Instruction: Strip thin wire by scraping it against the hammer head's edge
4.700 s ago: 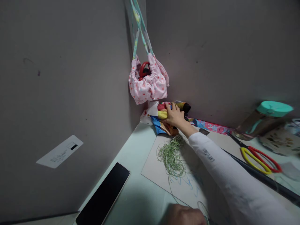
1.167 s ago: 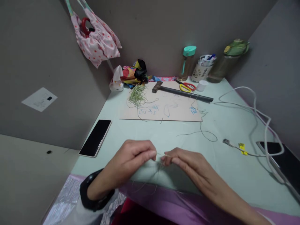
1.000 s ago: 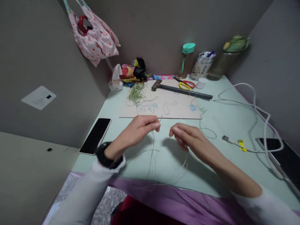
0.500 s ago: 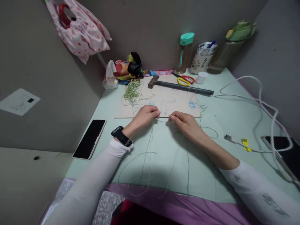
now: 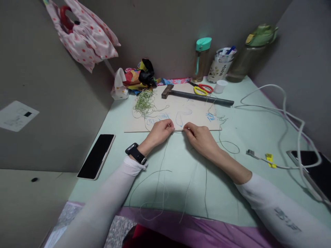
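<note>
My left hand (image 5: 162,131), with a black watch (image 5: 136,153) at the wrist, pinches a thin green thread at the front edge of a pale board (image 5: 134,124). Just to its right my right hand (image 5: 201,138) pinches the thread too, and a short length spans the small gap between the fingertips. Loose thread ends (image 5: 163,193) trail down over the pale green cloth (image 5: 222,196). A tangled bunch of green thread (image 5: 144,102) lies at the board's back left.
A hammer (image 5: 201,96) and scissors (image 5: 203,89) lie behind the hands. Bottles (image 5: 202,62) and a pen cup (image 5: 220,67) stand at the back. Phones (image 5: 97,156) lie left and right; a white cable (image 5: 292,117) loops at the right.
My right hand has shifted slightly left, and the gap between the two hands is a little narrower. Both still pinch the thread.
</note>
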`<state>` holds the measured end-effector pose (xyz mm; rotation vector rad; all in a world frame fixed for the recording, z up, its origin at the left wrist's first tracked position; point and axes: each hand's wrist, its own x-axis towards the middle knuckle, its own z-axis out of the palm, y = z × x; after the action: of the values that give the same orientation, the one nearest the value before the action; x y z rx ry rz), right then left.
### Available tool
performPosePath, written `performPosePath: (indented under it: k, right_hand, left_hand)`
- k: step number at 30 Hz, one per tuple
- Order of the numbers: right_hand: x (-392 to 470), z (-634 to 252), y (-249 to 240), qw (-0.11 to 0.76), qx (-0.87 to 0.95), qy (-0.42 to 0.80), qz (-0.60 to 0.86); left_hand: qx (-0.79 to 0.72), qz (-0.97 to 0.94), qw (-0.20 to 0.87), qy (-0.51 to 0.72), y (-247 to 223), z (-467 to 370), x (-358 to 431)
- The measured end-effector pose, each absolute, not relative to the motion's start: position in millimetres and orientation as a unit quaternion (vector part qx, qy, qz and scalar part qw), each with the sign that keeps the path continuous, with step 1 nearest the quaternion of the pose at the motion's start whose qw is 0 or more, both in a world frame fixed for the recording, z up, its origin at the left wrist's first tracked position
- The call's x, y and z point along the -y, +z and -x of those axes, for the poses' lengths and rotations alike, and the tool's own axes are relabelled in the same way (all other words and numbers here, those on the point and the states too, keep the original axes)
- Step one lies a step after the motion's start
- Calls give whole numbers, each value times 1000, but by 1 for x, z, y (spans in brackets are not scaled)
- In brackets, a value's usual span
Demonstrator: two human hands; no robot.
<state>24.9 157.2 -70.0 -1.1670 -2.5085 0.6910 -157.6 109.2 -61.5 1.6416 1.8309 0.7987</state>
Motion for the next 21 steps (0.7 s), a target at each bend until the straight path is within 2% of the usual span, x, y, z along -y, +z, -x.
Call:
performPosePath:
  k: [9,21]
  right_hand:
    - [-130,-22,-67,5,924,124,362]
    - [-102,-25,-62,-44,940,61,332]
  left_hand:
    - [-696,-616,243,277,-64,153,-96]
    - [-734,-611,182,234,-61,142,-74]
